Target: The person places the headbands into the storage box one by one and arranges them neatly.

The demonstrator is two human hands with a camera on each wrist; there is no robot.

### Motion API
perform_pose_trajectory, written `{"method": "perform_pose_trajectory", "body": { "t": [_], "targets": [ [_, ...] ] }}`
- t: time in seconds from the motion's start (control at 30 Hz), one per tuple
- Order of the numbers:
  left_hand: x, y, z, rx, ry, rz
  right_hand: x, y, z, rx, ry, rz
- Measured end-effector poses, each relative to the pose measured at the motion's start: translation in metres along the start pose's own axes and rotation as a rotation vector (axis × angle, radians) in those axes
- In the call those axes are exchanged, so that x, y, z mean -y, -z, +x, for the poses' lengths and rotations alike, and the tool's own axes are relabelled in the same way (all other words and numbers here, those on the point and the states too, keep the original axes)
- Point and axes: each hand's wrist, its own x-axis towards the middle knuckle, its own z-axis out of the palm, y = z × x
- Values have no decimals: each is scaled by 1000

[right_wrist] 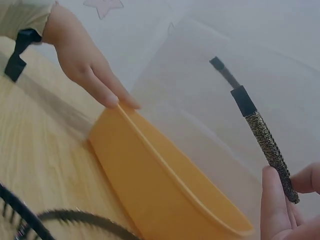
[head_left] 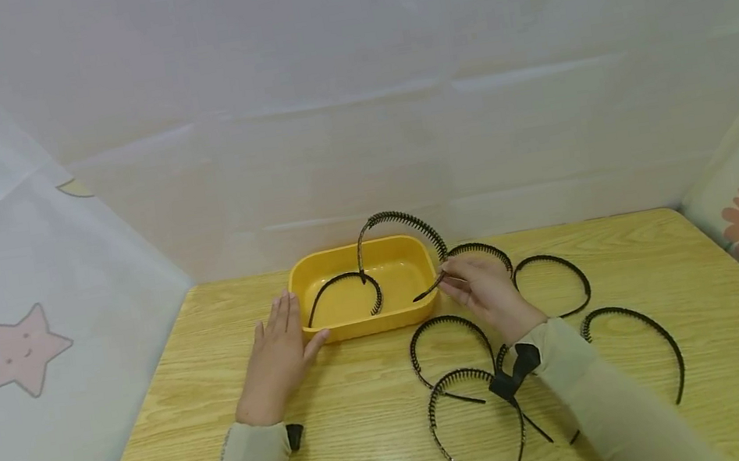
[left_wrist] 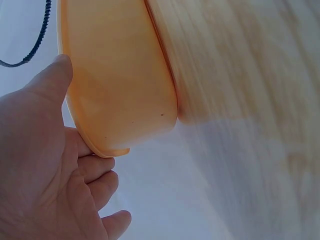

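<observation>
My right hand pinches a black toothed headband between thumb and fingers, close to one of its ends. Its arch stands up over the yellow plastic bin, and the right wrist view shows gold-flecked wrapping on the held headband. Inside the bin, another black headband leans against the wall at the left. My left hand rests at the bin's left end, fingers extended along the side and thumb at the front rim. In the left wrist view, the thumb touches the rim.
Several more black headbands lie on the wooden table, among them one to the right of my right hand, one farther right and one near the front. A pale sheet hangs behind the table.
</observation>
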Motion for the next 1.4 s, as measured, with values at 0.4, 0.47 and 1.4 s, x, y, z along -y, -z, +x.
{"method": "perform_pose_trajectory", "body": {
  "t": [0.4, 0.47, 1.4],
  "targets": [
    [1, -1, 0, -9, -5, -13, -23, -23, 1, 10, -11, 60],
    [1, -1, 0, -6, -4, -13, -26, -25, 1, 3, -15, 61],
    [-2, 1, 0, -17, -11, -6, -29, -57, 4, -101, 32, -93]
  ]
}}
